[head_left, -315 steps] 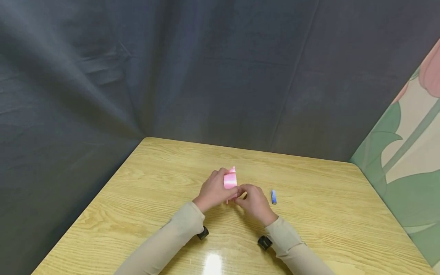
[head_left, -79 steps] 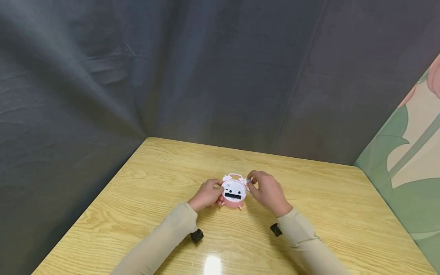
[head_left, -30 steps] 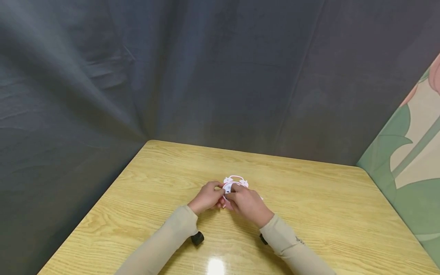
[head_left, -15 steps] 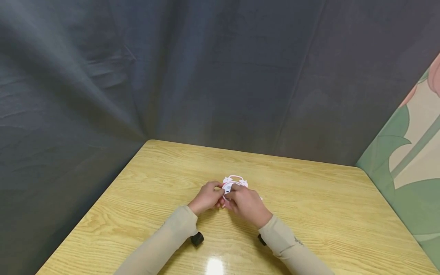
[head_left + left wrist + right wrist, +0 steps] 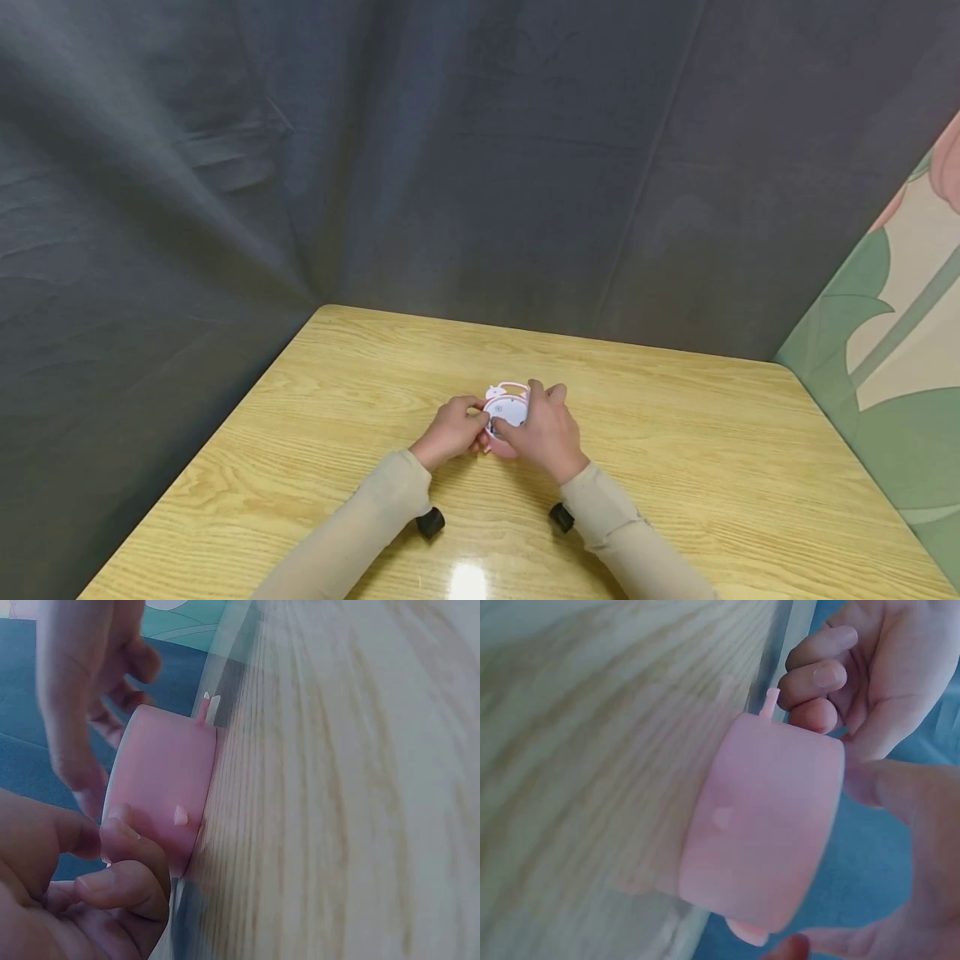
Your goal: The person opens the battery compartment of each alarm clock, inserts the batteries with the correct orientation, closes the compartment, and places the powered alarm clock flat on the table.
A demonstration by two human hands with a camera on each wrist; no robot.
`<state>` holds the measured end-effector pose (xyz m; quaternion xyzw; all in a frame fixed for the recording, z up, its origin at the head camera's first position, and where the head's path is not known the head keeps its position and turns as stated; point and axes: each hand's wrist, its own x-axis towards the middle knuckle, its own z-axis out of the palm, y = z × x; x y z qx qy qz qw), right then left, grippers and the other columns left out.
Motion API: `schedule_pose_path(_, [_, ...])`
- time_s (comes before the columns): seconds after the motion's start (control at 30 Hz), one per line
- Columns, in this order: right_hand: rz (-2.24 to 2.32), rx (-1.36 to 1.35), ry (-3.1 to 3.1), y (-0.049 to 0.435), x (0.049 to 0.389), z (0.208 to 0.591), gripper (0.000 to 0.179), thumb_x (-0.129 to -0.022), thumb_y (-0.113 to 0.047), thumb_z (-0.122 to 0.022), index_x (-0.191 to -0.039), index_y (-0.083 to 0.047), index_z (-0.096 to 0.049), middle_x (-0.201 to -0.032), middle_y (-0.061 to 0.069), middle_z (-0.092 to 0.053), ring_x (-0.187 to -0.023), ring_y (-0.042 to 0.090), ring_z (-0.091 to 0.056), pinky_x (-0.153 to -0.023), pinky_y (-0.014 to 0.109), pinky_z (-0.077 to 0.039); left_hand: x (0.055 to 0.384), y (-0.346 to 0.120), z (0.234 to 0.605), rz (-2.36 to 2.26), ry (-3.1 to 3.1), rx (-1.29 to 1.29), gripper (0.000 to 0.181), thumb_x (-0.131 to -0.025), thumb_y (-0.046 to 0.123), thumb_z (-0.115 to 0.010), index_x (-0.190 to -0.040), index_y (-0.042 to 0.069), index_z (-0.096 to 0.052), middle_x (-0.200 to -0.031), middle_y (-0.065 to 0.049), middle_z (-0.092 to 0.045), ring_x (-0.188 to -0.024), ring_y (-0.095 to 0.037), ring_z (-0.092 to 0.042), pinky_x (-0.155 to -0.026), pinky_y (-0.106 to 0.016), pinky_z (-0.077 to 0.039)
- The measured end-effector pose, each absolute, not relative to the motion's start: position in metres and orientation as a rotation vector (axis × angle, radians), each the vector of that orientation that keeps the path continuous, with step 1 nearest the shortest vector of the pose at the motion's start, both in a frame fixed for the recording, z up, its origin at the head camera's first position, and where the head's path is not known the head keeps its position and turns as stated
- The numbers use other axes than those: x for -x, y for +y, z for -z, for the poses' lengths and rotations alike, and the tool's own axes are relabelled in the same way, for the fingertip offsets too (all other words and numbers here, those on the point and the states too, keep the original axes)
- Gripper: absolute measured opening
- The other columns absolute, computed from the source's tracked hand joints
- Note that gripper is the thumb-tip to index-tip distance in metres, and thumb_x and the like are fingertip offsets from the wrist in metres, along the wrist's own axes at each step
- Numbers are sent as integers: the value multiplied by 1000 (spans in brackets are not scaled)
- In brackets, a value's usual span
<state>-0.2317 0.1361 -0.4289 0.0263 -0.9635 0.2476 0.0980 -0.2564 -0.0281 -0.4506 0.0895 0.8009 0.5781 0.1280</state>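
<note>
A pink alarm clock (image 5: 508, 408) lies face down on the wooden table with its white back turned up. My left hand (image 5: 450, 431) grips the clock's left rim, thumb on the back and curled fingers against the pink side (image 5: 161, 769). The right hand (image 5: 551, 433) is over the clock's right part, its thumb pressing on the back near the battery slot. Its other fingers reach extended toward the bell and handle end. Most of the slot is hidden under that hand, and no battery can be seen.
The wood-grain table (image 5: 360, 375) stretches around the clock on every side. A dark curtain (image 5: 480, 167) hangs behind and to the left; a flower-patterned panel (image 5: 900, 350) stands at the right. A black wrist camera (image 5: 431, 522) hangs below the left cuff.
Earlier the blue battery lay right of the clock, then was in my right fingers beside it. That hand went onto the clock's back; its fingers have since spread up and right. The left stays put.
</note>
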Motion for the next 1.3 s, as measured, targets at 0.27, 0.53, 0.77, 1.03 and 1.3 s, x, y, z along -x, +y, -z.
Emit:
schedule_pose_path(0.27, [-875, 49, -3011, 137, 238, 434, 109, -77, -54, -78, -154, 3, -26, -122, 34, -43, -78, 32, -60, -67, 49, -53, 256, -27, 451, -1658, 2380, -281, 37, -94, 7, -51, -127, -8, -58, -61, -5, -61, -48, -9, -51, -41, -17, -37])
schedule_pose_path(0.53, [-960, 55, -3033, 136, 241, 436, 106, -79, -49, -76, -152, 10, -25, -126, 37, -39, -80, 31, -56, -70, 48, -52, 255, -27, 450, -1637, 2397, -274, 37, -95, 8, -50, -127, -7, -58, -60, -3, -60, -48, -9, -51, -41, -17, -37])
schedule_pose_path(0.77, [-972, 79, -3057, 135, 241, 433, 102, -81, -45, -77, -150, 11, -26, -124, 37, -39, -73, 30, -58, -64, 42, -50, 255, -27, 451, -1650, 2378, -282, 36, -96, 7, -50, -128, -8, -57, -60, -2, -58, -48, -9, -50, -41, -17, -36])
schedule_pose_path(1.03, [-1034, 108, -3040, 134, 240, 432, 96, -81, -41, -78, -148, 8, -30, -117, 32, -41, -71, 29, -57, -58, 36, -47, 255, -29, 452, -1675, 2330, -264, 34, -97, 7, -50, -127, -7, -57, -61, -3, -58, -49, -10, -50, -40, -17, -36])
schedule_pose_path(1.3, [-1179, 99, -2985, 142, 244, 438, 94, -79, -39, -83, -145, 3, -31, -118, 31, -46, -88, 30, -56, -75, 40, -52, 256, -29, 453, -1702, 2293, -232, 36, -97, 7, -49, -130, -5, -56, -62, -4, -58, -50, -10, -49, -39, -17, -33])
